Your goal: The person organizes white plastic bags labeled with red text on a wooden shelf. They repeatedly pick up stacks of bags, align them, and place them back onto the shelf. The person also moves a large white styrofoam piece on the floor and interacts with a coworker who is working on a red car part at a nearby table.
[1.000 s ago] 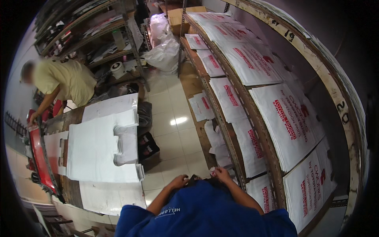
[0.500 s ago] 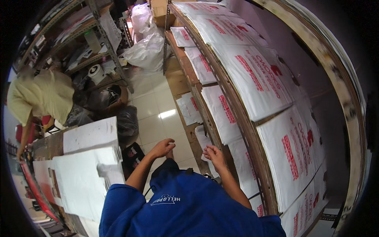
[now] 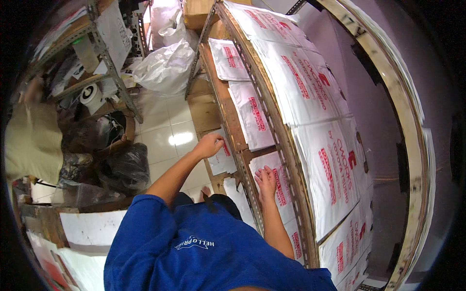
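Observation:
My left hand (image 3: pixel 209 145), fingers loosely bent and nothing visible in them, hovers in front of the shelf rack. Beneath it lies a white sheet-like packet with red print (image 3: pixel 222 159) on a low level. My right hand (image 3: pixel 266 182), half curled with its fingers apart and also empty, is over a stack of flat white bags with red print (image 3: pixel 280 186) on the middle shelf. Whether it touches them I cannot tell. Larger stacks of white printed bags (image 3: pixel 320 165) cover the upper shelf to the right.
A metal post-and-wood rack (image 3: pixel 272 111) runs along my right side. Ahead are a big translucent plastic bag (image 3: pixel 167 68) and a cardboard box (image 3: pixel 199 19). To the left are a cluttered shelf (image 3: pixel 80 85), a black plastic bag (image 3: pixel 127 167), a white-topped table (image 3: pixel 92 228) and a person in a pale shirt (image 3: pixel 34 136).
My view has turned and moved forward along the rack. Both hands have moved ahead, the right now over the middle-shelf bags. The table has slid toward the lower left.

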